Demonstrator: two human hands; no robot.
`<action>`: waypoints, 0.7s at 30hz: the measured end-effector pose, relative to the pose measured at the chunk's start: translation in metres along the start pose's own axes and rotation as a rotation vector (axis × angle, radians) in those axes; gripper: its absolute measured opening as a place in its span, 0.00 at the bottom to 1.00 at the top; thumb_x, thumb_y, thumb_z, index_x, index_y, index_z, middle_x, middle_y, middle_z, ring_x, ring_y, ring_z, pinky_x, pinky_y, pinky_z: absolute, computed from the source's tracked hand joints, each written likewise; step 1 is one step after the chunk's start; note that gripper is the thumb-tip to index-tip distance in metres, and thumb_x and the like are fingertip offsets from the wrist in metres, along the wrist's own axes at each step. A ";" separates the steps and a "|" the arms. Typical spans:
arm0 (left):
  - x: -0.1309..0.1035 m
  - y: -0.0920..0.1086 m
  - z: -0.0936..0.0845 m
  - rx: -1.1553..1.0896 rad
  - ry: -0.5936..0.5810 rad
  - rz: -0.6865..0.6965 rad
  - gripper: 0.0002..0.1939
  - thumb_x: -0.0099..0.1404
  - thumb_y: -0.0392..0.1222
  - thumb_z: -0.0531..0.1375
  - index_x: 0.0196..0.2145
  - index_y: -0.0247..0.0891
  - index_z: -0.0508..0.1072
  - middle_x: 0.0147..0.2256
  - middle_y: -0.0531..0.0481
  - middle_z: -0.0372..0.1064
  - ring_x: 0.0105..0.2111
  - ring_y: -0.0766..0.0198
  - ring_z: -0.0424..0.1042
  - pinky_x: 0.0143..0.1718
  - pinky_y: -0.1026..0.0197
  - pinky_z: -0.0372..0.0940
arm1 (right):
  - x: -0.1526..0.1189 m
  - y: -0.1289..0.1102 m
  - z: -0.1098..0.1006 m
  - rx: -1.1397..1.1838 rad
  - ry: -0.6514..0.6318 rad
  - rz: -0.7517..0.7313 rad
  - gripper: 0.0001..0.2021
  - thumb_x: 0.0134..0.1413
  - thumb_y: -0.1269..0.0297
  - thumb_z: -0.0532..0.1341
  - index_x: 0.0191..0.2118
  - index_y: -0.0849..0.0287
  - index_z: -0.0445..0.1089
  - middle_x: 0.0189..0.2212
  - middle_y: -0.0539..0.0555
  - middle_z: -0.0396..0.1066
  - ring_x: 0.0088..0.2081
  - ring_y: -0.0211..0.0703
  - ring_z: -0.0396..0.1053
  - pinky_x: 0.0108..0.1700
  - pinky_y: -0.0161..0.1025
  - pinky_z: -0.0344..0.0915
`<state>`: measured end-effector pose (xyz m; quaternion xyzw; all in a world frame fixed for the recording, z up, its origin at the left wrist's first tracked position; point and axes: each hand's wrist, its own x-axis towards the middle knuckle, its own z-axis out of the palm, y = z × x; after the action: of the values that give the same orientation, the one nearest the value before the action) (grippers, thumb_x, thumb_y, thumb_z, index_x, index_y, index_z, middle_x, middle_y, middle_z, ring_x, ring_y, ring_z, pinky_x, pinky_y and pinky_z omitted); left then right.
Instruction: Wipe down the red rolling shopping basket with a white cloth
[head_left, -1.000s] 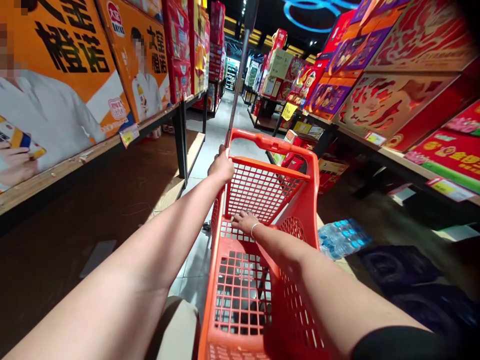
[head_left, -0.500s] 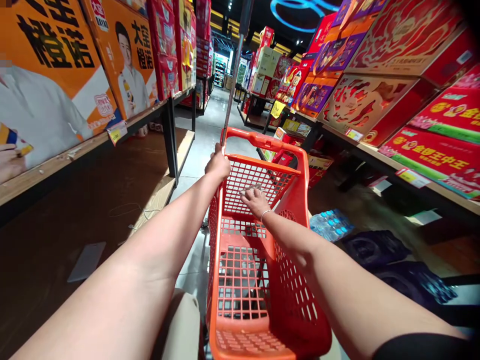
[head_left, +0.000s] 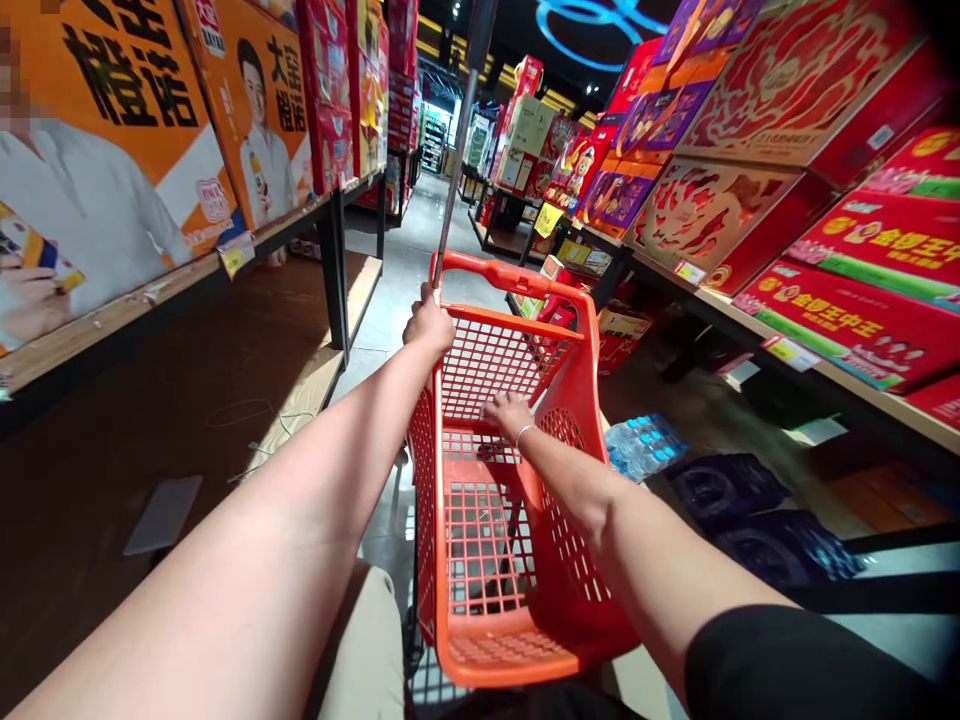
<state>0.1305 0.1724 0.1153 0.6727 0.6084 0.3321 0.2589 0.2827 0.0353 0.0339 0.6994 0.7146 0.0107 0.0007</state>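
An orange-red plastic shopping cart (head_left: 517, 660) stands in front of me, its mesh basket holding no goods. My left hand (head_left: 429, 325) is wrapped round a long grey metal pole (head_left: 455, 170) at the cart's far left corner, beside the handle (head_left: 502, 270). The pole rises from that hand and leans slightly right. Inside the basket, my right hand (head_left: 508, 412) is near the lower part of the far mesh panel (head_left: 495, 355), fingers spread and nothing visible in them. A thin bracelet circles the right wrist.
Orange drink cartons (head_left: 135, 130) line the left shelf. Red and gold gift boxes (head_left: 712, 210) and red cartons (head_left: 847, 310) fill the right shelf. Bottled water packs (head_left: 645, 445) lie low at the right. A tiled aisle (head_left: 412, 215) runs ahead between the shelves.
The cart handle and my left hand have shifted slightly left in view. My right hand has moved a little lower against the mesh. The cart's near edge appears higher.
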 end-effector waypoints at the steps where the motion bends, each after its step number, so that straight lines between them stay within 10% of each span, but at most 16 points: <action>1: 0.000 0.000 -0.001 -0.003 -0.001 -0.005 0.32 0.71 0.39 0.50 0.71 0.40 0.53 0.59 0.32 0.68 0.56 0.43 0.73 0.56 0.46 0.66 | 0.007 0.009 -0.007 -0.019 0.027 0.050 0.13 0.70 0.63 0.56 0.56 0.57 0.71 0.56 0.60 0.68 0.56 0.50 0.66 0.58 0.54 0.67; 8: -0.002 -0.003 -0.002 -0.052 0.021 -0.006 0.29 0.71 0.39 0.50 0.69 0.41 0.57 0.56 0.34 0.71 0.55 0.43 0.73 0.57 0.45 0.65 | 0.038 0.064 -0.047 0.033 0.656 0.390 0.24 0.66 0.72 0.49 0.64 0.51 0.64 0.63 0.57 0.58 0.61 0.53 0.53 0.66 0.51 0.53; 16: -0.008 -0.007 -0.011 -0.020 0.017 -0.025 0.31 0.71 0.39 0.50 0.71 0.41 0.53 0.59 0.34 0.67 0.56 0.43 0.72 0.57 0.45 0.65 | 0.008 0.017 0.073 0.241 0.248 0.757 0.29 0.54 0.78 0.50 0.62 0.57 0.62 0.61 0.62 0.59 0.57 0.48 0.63 0.57 0.42 0.65; 21: -0.008 -0.008 -0.013 -0.040 0.018 -0.039 0.33 0.72 0.40 0.51 0.72 0.41 0.51 0.60 0.34 0.67 0.57 0.44 0.71 0.59 0.45 0.64 | 0.010 -0.008 0.082 0.285 0.158 0.739 0.20 0.64 0.69 0.56 0.61 0.62 0.63 0.57 0.64 0.65 0.52 0.47 0.70 0.51 0.43 0.71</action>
<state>0.1149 0.1646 0.1161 0.6525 0.6168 0.3451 0.2733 0.2757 0.0467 -0.0480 0.8993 0.4074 -0.0352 -0.1549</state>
